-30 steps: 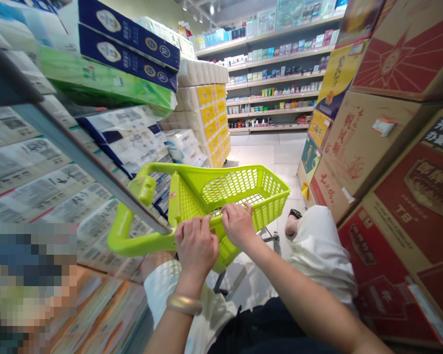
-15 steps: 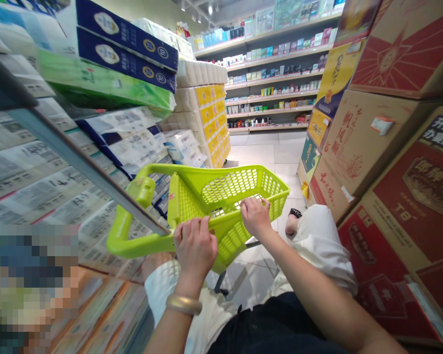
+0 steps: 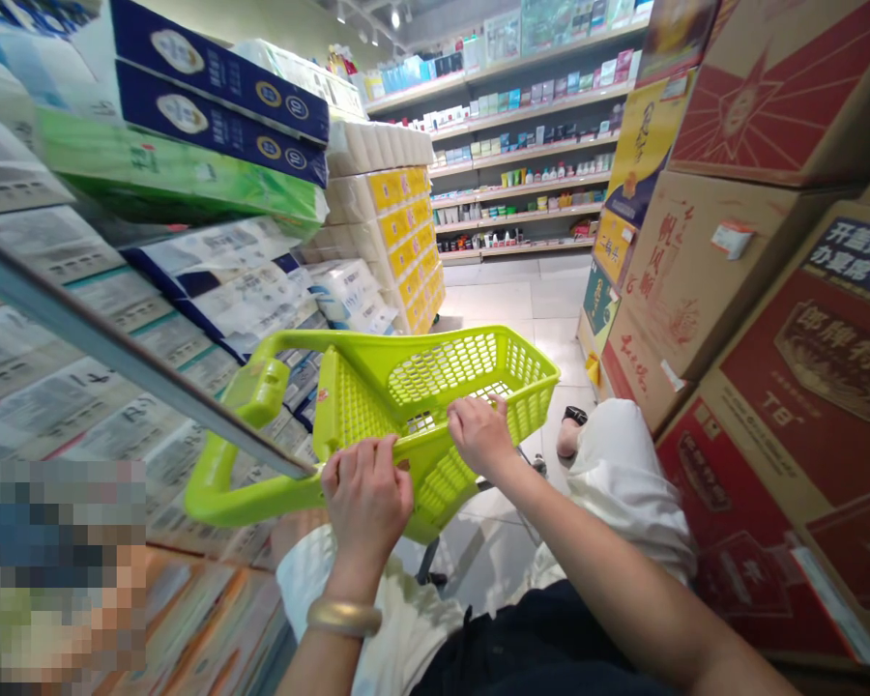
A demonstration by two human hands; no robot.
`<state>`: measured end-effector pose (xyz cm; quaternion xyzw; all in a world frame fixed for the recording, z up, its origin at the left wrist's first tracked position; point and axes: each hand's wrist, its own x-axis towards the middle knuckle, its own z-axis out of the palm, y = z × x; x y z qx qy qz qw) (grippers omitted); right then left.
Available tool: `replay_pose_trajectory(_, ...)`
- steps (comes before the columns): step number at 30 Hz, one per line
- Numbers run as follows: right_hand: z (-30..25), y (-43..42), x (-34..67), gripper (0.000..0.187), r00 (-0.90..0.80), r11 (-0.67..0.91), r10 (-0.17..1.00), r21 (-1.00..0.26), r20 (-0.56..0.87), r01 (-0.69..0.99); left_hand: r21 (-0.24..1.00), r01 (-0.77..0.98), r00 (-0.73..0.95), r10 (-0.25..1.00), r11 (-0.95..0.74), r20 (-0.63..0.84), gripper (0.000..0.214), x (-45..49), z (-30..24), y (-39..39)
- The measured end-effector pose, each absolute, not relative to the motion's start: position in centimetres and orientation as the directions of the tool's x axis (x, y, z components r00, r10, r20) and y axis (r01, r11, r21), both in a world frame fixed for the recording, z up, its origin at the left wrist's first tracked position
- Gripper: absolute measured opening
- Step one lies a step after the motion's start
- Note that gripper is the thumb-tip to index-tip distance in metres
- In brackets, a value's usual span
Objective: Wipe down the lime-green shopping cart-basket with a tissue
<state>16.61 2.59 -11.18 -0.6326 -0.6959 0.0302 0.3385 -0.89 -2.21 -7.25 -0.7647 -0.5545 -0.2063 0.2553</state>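
Note:
A lime-green shopping cart [image 3: 435,493] with a perforated plastic basket stands across in front of me, its looped handle to the left. My left hand [image 3: 368,493] is closed over the near rim, close to where the handle meets the basket. Further right along that same rim, my right hand [image 3: 480,432] grips it with bent fingers. A gold-coloured bangle [image 3: 343,617] circles my left wrist. From the upper left a long grey bar [image 3: 137,358] slants down to the cart's handle. The basket's inside shows perforated walls and a partly hidden floor.
On the left rise stacked paper packs [image 3: 210,280] and yellow-and-white tissue bundles [image 3: 406,237]. Stacked cartons [image 3: 717,261] line the right side closely. Pale floor tiles [image 3: 507,290] lead between them to product shelves [image 3: 522,140] at the back.
The cart and both my hands sit slightly further left in view, and the surrounding stacks have shifted left too. My right hand has slid a little nearer my left along the rim.

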Motion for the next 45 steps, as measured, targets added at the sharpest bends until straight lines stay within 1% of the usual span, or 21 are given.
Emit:
replay_pose_trajectory(3, -11.6, 3.1, 18.1, 0.021, 0.11, 0.111, 0.903, -0.472, 0.416, 0.874, -0.135, 0.959, 0.279, 0.75, -0.249, 0.6, 0.033, -0.7, -7.1, -2.3)
replay_pose_trajectory(5, -11.6, 3.2, 17.7, 0.02, 0.114, 0.113, 0.902, -0.482, 0.416, 0.869, -0.117, 0.963, 0.265, 0.752, -0.244, 0.604, 0.033, -0.6, -7.0, -2.3)
replay_pose_trajectory(7, -11.2, 3.0, 16.3, 0.019, 0.066, 0.17, 0.903, -0.493, 0.424, 0.853, -0.109, 0.964, 0.256, 0.749, -0.241, 0.612, 0.034, -0.6, -7.0, -2.3)
replay_pose_trajectory(11, -9.9, 2.4, 12.5, 0.015, -0.127, 0.37, 0.878, -0.486, 0.462, 0.791, -0.105, 0.966, 0.25, 0.753, -0.236, 0.609, 0.034, -0.8, -6.9, -2.3)
replay_pose_trajectory(14, -9.4, 2.2, 11.9, 0.015, -0.204, 0.437, 0.86, -0.467, 0.468, 0.769, -0.093, 0.969, 0.235, 0.752, -0.227, 0.616, 0.032, -1.0, -6.8, -2.1)
replay_pose_trajectory(17, -9.9, 2.7, 13.9, 0.015, -0.184, 0.403, 0.876, -0.464, 0.447, 0.789, -0.087, 0.973, 0.222, 0.749, -0.215, 0.624, 0.03, -1.2, -6.7, -1.9)
replay_pose_trajectory(21, -11.0, 3.6, 17.0, 0.018, -0.069, 0.277, 0.907, -0.465, 0.415, 0.841, -0.091, 0.978, 0.202, 0.758, -0.186, 0.621, 0.028, -1.0, -6.5, -1.7)
replay_pose_trajectory(23, -11.1, 3.7, 17.0, 0.018, -0.034, 0.253, 0.907, -0.476, 0.421, 0.843, -0.088, 0.981, 0.189, 0.767, -0.172, 0.613, 0.027, -0.8, -6.5, -1.7)
replay_pose_trajectory(25, -10.7, 3.5, 15.5, 0.016, -0.046, 0.276, 0.9, -0.484, 0.434, 0.83, -0.09, 0.982, 0.186, 0.775, -0.165, 0.604, 0.027, -0.5, -6.5, -1.7)
replay_pose_trajectory(30, -9.1, 2.9, 10.7, 0.015, -0.169, 0.403, 0.871, -0.475, 0.461, 0.783, -0.098, 0.978, 0.206, 0.771, -0.185, 0.602, 0.026, -0.6, -6.7, -1.6)
replay_pose_trajectory(33, -9.5, 2.9, 11.2, 0.015, -0.179, 0.414, 0.862, -0.454, 0.474, 0.789, -0.082, 0.976, 0.212, 0.772, -0.204, 0.599, 0.028, -1.0, -6.9, -1.5)
replay_pose_trajectory(35, -10.3, 3.2, 13.3, 0.016, -0.131, 0.364, 0.872, -0.447, 0.471, 0.817, -0.072, 0.975, 0.21, 0.771, -0.21, 0.601, 0.03, -1.1, -7.0, -1.5)
replay_pose_trajectory(39, -12.0, 3.9, 17.8, 0.017, 0.059, 0.162, 0.899, -0.457, 0.433, 0.875, -0.08, 0.976, 0.206, 0.758, -0.2, 0.619, 0.029, -0.8, -7.1, -1.4)
replay_pose_trajectory(41, -12.2, 4.1, 18.3, 0.018, 0.102, 0.122, 0.899, -0.466, 0.427, 0.876, -0.079, 0.98, 0.193, 0.755, -0.185, 0.626, 0.028, -0.6, -7.0, -1.4)
replay_pose_trajectory(43, -11.9, 4.0, 17.2, 0.018, 0.074, 0.157, 0.898, -0.472, 0.435, 0.867, -0.062, 0.983, 0.174, 0.762, -0.174, 0.624, 0.028, -0.4, -7.0, -1.4)
replay_pose_trajectory(45, -11.3, 3.6, 15.2, 0.017, 0.001, 0.237, 0.893, -0.474, 0.449, 0.848, -0.051, 0.984, 0.165, 0.773, -0.17, 0.613, 0.029, -0.3, -7.0, -1.4)
